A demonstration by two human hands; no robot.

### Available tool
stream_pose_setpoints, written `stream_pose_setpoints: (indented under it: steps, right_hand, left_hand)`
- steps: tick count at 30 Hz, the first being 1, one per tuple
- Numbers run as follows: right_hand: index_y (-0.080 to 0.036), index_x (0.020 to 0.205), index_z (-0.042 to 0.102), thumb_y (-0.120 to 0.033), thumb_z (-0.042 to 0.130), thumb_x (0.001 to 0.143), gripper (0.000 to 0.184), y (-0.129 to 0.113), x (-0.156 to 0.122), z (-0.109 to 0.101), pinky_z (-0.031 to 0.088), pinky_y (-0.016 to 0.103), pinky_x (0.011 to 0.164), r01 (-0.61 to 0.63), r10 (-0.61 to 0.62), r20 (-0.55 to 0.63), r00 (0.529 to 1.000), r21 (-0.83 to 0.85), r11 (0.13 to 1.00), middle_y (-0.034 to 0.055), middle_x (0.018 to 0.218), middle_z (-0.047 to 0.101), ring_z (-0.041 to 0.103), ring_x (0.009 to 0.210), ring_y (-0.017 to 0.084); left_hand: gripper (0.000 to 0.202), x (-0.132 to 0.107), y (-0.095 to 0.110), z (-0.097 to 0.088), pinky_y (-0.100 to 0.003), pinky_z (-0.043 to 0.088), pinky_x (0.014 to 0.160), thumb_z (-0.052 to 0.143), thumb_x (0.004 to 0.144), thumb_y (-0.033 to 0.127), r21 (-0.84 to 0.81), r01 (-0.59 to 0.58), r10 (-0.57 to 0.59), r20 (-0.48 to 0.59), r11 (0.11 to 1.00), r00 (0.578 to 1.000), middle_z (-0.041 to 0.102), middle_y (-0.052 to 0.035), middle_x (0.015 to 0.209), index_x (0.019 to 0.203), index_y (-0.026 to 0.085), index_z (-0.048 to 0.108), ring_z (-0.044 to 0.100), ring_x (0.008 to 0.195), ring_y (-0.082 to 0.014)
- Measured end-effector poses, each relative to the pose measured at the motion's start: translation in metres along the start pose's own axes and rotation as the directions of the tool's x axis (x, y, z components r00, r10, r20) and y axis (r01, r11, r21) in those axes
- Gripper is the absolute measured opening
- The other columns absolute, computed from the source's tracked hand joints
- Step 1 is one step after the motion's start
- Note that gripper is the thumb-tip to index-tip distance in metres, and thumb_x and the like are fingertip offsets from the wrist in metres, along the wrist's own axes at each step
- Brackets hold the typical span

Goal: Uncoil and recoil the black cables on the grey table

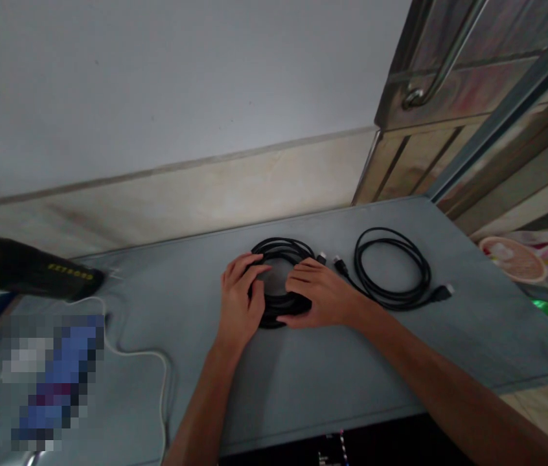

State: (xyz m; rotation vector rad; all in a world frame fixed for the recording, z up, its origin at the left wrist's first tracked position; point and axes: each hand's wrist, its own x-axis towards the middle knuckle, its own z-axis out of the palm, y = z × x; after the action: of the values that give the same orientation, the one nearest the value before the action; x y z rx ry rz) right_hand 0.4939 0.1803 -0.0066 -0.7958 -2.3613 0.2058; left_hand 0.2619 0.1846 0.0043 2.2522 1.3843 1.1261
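on the desk [181,310], my left hand [242,291] and right hand [320,294] grip a black coil [278,247]; a second coil [390,301] lies beside.

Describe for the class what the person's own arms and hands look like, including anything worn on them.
The left hand and right hand are bare, without gloves, and the fingers show no rings. The left forearm and right forearm are bare too: no sleeves, watch, bands or markings can be seen.
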Motion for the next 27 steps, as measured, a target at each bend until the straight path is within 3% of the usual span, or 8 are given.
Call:
stream_pose_setpoints:
  steps: [7,10,12,14,17,27]
  right_hand:
    - [-0.024,0.097,0.066,-0.060,0.078,0.100,0.038,0.000,-0.002,-0.005,0.051,0.045,0.096,-0.016,0.016,-0.003,1.000,0.001,1.000,0.0089,0.100,0.078,0.072,0.098,0.028]
    - [-0.024,0.091,0.065,-0.065,0.079,0.099,0.044,0.000,-0.002,-0.007,0.049,0.045,0.094,-0.024,0.024,0.011,1.000,0.013,1.000,0.0076,0.095,0.077,0.070,0.092,0.027]
    - [-0.025,0.087,0.062,-0.070,0.078,0.099,0.049,0.000,-0.002,-0.007,0.048,0.044,0.089,-0.021,0.020,0.008,1.000,0.037,0.999,0.0055,0.089,0.075,0.068,0.085,0.025]
    - [-0.025,0.084,0.061,-0.069,0.077,0.100,0.050,0.000,-0.003,-0.008,0.047,0.043,0.087,-0.017,0.018,-0.012,1.000,0.065,0.998,0.0037,0.084,0.073,0.066,0.081,0.023]
    - [-0.025,0.081,0.059,-0.063,0.076,0.103,0.047,-0.001,-0.002,-0.009,0.046,0.042,0.086,-0.014,0.020,-0.055,0.998,0.096,0.995,0.0027,0.081,0.072,0.067,0.079,0.022]
    - [-0.025,0.072,0.053,-0.053,0.074,0.107,0.049,-0.001,0.000,-0.005,0.045,0.040,0.078,0.008,0.017,-0.175,0.984,0.139,0.990,-0.0020,0.068,0.061,0.060,0.067,0.017]
  left_hand:
    - [0.031,0.001,0.001,-0.003,-0.058,0.052,0.121,0.053,0.105,0.018,0.000,-0.002,0.002,-0.007,1.000,1.000,0.077,-0.0108,0.139,0.105,0.025,0.082,0.067,0.137,-0.0326]
    - [0.023,0.003,-0.001,-0.004,-0.055,0.052,0.124,0.064,0.104,0.028,-0.018,0.052,-0.054,-0.088,0.998,0.995,0.073,-0.0126,0.143,0.122,0.024,0.079,0.068,0.138,-0.0319]
    - [0.038,0.004,-0.005,-0.004,-0.055,0.051,0.126,0.072,0.100,0.032,-0.038,0.123,-0.127,-0.119,0.992,0.985,0.071,-0.0137,0.147,0.137,0.023,0.073,0.067,0.141,-0.0328]
    - [0.049,0.005,-0.009,-0.004,-0.055,0.054,0.124,0.075,0.098,0.035,-0.091,0.220,-0.227,-0.085,0.971,0.970,0.075,-0.0131,0.146,0.144,0.023,0.069,0.070,0.139,-0.0331]
    - [0.048,0.004,-0.013,-0.005,-0.053,0.056,0.121,0.075,0.097,0.038,-0.165,0.310,-0.312,0.014,0.936,0.950,0.081,-0.0108,0.138,0.143,0.024,0.072,0.075,0.131,-0.0322]
    - [0.053,0.002,-0.013,-0.007,-0.055,0.054,0.124,0.076,0.094,0.035,-0.149,0.312,-0.307,0.057,0.938,0.950,0.081,-0.0111,0.143,0.146,0.024,0.074,0.075,0.134,-0.0339]
